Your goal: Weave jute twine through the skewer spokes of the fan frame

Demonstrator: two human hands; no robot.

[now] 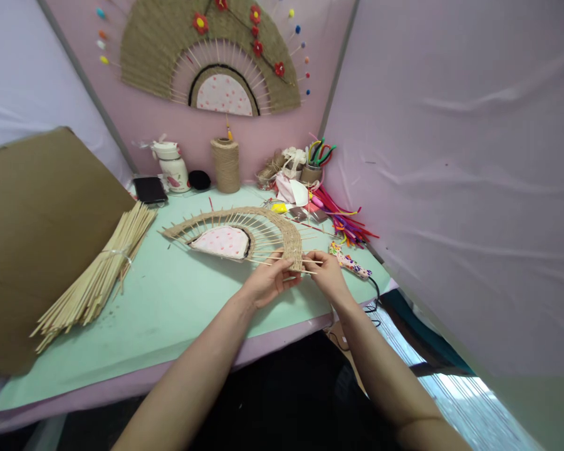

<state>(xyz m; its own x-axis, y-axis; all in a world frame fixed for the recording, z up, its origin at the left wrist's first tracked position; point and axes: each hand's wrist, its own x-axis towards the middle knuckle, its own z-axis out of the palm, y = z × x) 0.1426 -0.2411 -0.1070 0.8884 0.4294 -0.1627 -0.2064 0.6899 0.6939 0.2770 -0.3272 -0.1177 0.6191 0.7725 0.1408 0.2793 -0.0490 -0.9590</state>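
Observation:
A half-round fan of thin sticks, with a band of woven twine [289, 235] and a pink dotted half-circle centre [222, 243], is tilted above the table. My left hand [273, 280] grips its right end, thumb on top of the woven band and other fingers underneath. Close by, my right hand [328, 274] is closed in a pinch at the stick tips along the band's outer edge. Whatever lies between its fingertips is too small to make out. Just beyond that hand lies a flower-patterned glue gun [350, 261] with a black cord.
A tied bundle of sticks [98, 272] lies at left beside a cardboard sheet [37, 238]. Along the back stand a bottle [173, 168], a twine spool [225, 166] and a pot of scissors [312, 172]. Pipe cleaners [341, 216] lie at right. A large finished fan [155, 59] hangs behind.

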